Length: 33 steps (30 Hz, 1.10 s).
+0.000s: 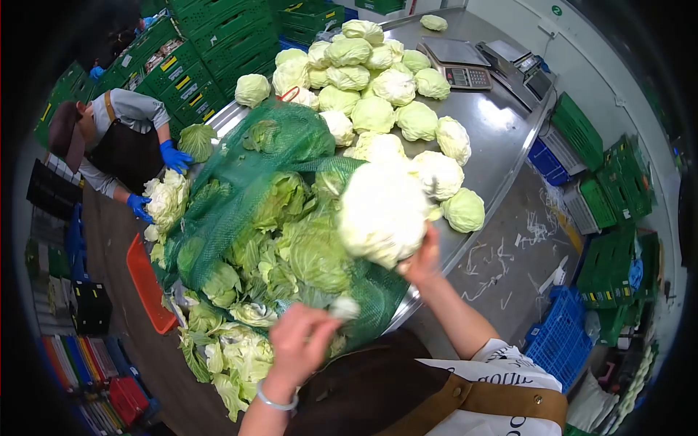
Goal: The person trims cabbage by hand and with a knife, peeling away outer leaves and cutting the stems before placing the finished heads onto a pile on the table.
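Note:
A pale cabbage (384,211) is held up by my right hand (423,258), whose fingers wrap its lower right side. Over the green net (240,196) and loose leaves, my left hand (302,341) is closed, pinching a small whitish piece (344,308) that is blurred, perhaps a leaf or stem bit. Between my hands lie green outer leaves (313,254) on the netting. Trimmed cabbages (372,115) are piled on the steel table just beyond.
A co-worker (120,138) in blue gloves handles another cabbage (167,200) at the left. A scale (465,73) stands at the table's far end. Nearby are an orange tub (149,287), stacked green crates (225,43), a blue crate (560,338) and scraps on the floor.

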Available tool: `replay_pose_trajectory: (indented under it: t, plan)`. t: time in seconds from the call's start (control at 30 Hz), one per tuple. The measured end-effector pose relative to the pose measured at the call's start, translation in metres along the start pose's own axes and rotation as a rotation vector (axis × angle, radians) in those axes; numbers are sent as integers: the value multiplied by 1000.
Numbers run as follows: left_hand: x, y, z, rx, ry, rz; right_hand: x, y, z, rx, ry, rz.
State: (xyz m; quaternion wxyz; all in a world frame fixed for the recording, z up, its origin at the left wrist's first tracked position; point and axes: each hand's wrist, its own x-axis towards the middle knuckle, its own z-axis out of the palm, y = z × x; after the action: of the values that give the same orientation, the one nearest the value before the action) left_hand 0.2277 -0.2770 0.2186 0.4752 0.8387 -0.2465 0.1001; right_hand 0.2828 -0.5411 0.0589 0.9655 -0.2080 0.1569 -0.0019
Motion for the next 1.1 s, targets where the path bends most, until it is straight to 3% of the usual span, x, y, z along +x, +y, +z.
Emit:
replay_pose_trajectory:
  t: [0.07,0.13,0.17,0.27,0.3,0.37,0.43,0.53,0.6,0.67,0.73,0.83,0.93,1.1]
  plan:
    - [-14,-38,-17,31,185,-250,19,-54,20,-92,114,-173]
    - [-34,-80,-38,-102,410,-561,55,-108,-20,-135,69,-155]
    - [-49,-107,-49,-75,465,-516,79,-129,-34,-151,131,-197]
    - [-74,-122,-73,-7,628,-727,141,-186,-49,-184,290,-299]
    - [-91,-129,-82,-17,624,-790,163,-200,-57,-208,418,-292]
    - [-130,-145,-93,91,572,-866,222,-237,-96,-285,141,-316]
    - [-164,-154,-93,184,523,-932,257,-238,-69,-316,335,-398]
    - [-197,-146,-80,365,516,-989,366,-294,-136,-321,299,-364]
    - [-210,-132,-64,464,533,-1097,376,-283,-108,-394,440,-328]
    - [-237,-132,-42,757,400,-880,369,-266,-85,-508,526,-389]
    - [-233,-110,-21,729,225,-940,361,-261,-58,-616,610,-490]
    - [-253,-111,4,816,-102,-911,308,-204,1,-751,277,-631]
    - [-284,-131,16,881,-74,-955,248,-147,35,-929,63,-515]
    - [-326,-162,-5,757,-32,-877,110,-32,86,-1190,-28,-456]
